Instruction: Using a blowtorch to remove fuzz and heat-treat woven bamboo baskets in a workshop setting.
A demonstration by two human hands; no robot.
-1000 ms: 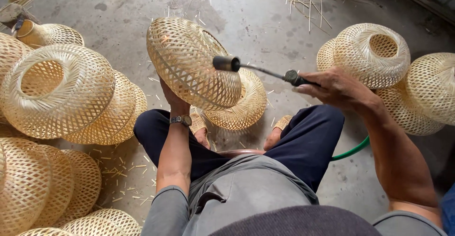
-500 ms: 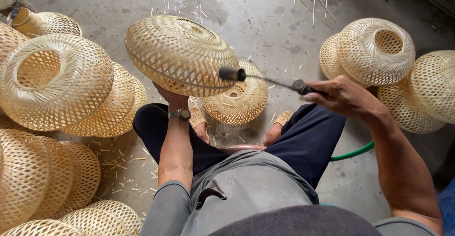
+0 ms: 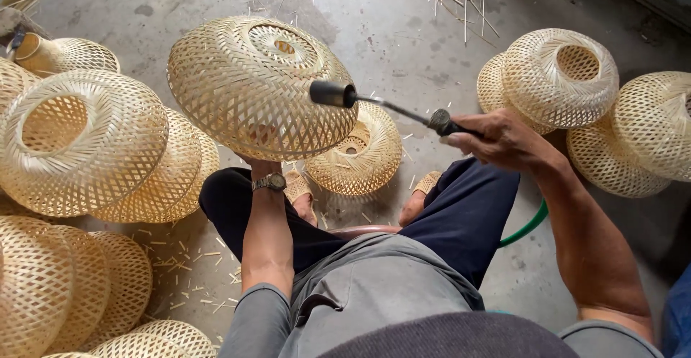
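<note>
The woven basket [image 3: 252,84] has turned, its top hole now facing up; left hand hidden inside it, grip unclear; right hand [image 3: 497,138] holds the torch [image 3: 381,106]

Basket-weaving workshop: woven bamboo shades [image 3: 86,138] piled on concrete floor [image 3: 403,34] (splints scattered).

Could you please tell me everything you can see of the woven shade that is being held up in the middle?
The woven shade is a round, dome-like shell of pale bamboo strips, open lattice below and tighter weave around a small ringed opening on top. It looks whole and dry. It is held tilted above the person's knees, its top turned toward the camera. The left hand supports it from beneath, mostly hidden behind the rim. The dark nozzle of the torch-like tool, held by the right hand, sits close against its right side.
</note>
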